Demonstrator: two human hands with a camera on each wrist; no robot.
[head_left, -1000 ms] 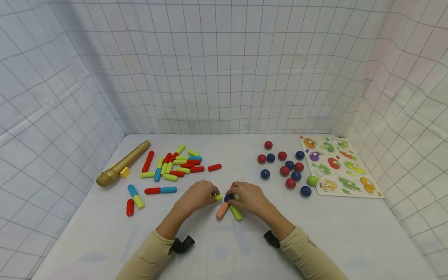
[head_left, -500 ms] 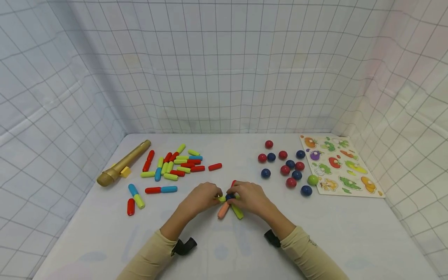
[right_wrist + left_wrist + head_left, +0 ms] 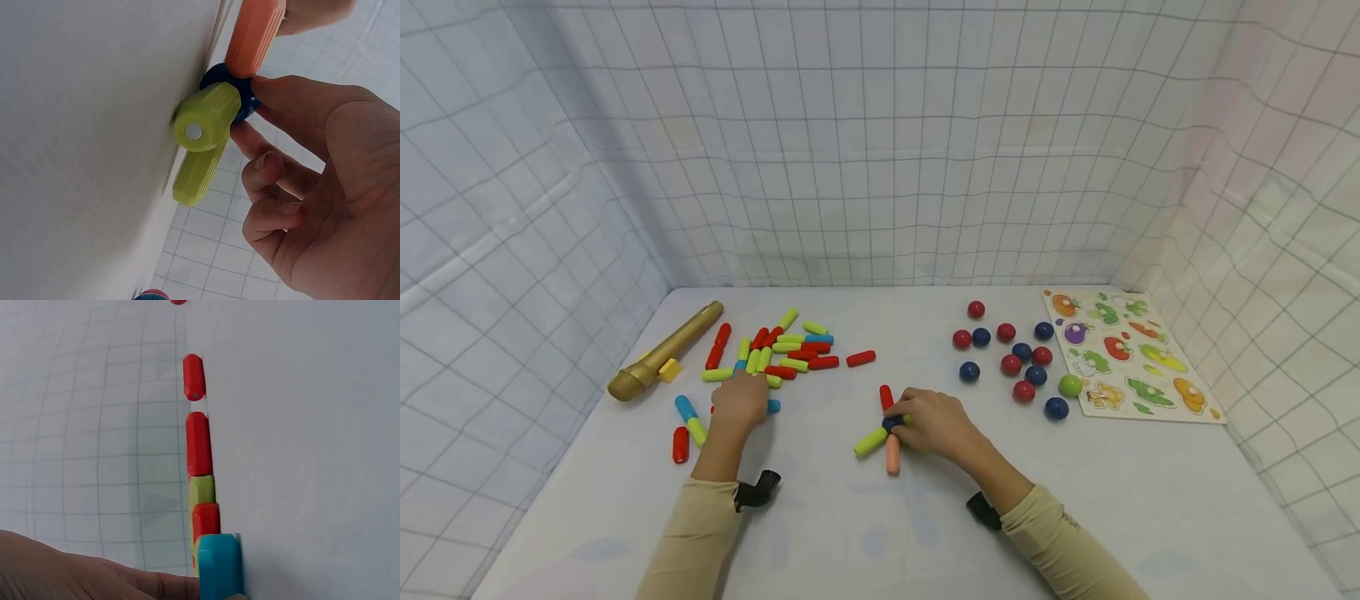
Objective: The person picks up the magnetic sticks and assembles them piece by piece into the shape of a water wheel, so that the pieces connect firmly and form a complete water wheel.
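Observation:
In the head view my right hand [image 3: 934,423] pinches a dark blue ball [image 3: 891,424] on the white table. Short rods stick out from the ball: a red rod [image 3: 886,399], an orange rod [image 3: 892,457] and a lime rod [image 3: 870,442]. A second lime rod [image 3: 200,172] shows in the right wrist view. Thumb and fingertips meet the ball beside the orange rod. At left, my left hand [image 3: 741,402] covers the middle of a red-and-blue rod pair; its blue rod [image 3: 219,565] lies between finger and thumb in the left wrist view.
Several red, lime and blue rods [image 3: 790,348] lie beyond the left hand. A gold microphone-shaped toy [image 3: 666,350] lies at far left. Several red and blue balls [image 3: 1022,352] and a green ball [image 3: 1071,386] are at right, beside a vegetable puzzle board [image 3: 1131,358].
My left hand has let go of the lime rod at the ball and moved left to the red-and-blue rods. The rods around the ball have turned counterclockwise; my right hand stays there.

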